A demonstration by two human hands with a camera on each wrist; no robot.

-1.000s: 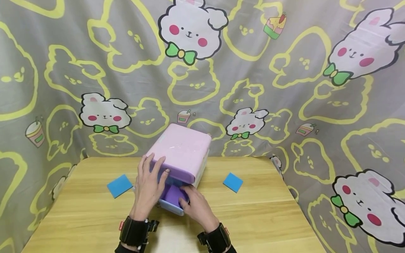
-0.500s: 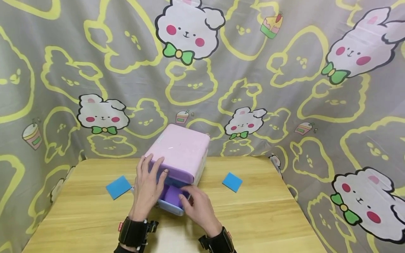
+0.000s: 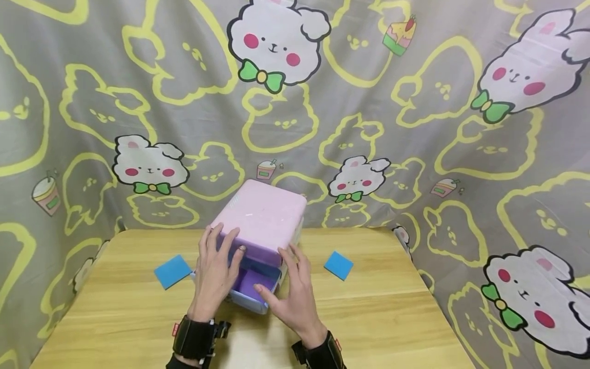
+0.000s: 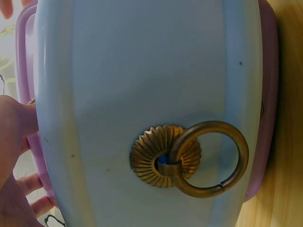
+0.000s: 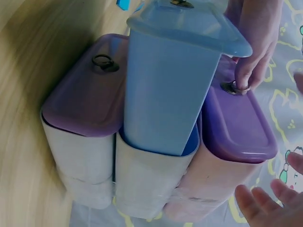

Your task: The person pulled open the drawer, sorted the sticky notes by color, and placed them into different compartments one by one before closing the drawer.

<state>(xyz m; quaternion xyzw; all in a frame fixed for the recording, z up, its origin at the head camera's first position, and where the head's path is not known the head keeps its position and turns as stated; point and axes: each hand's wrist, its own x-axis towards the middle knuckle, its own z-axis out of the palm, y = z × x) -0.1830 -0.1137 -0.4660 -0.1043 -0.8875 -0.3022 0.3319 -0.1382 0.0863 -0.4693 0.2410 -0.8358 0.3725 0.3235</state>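
A blue card (image 3: pixel 172 271) lies left of the left hand (image 3: pixel 216 271), whose spread fingers rest on the pink-topped drawer cabinet's (image 3: pixel 260 215) front edge. The blue middle drawer (image 3: pixel 249 303) juts lengthwise toward the person, slightly left, holding a purple piece (image 3: pixel 251 283). The right hand (image 3: pixel 297 294), fingers extended, is beside the cabinet's right corner; tabletop (image 3: pixel 378 318) separates it from another blue card (image 3: pixel 338 265).

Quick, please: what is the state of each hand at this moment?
Left hand: open, resting on the cabinet.
Right hand: open, holding nothing.
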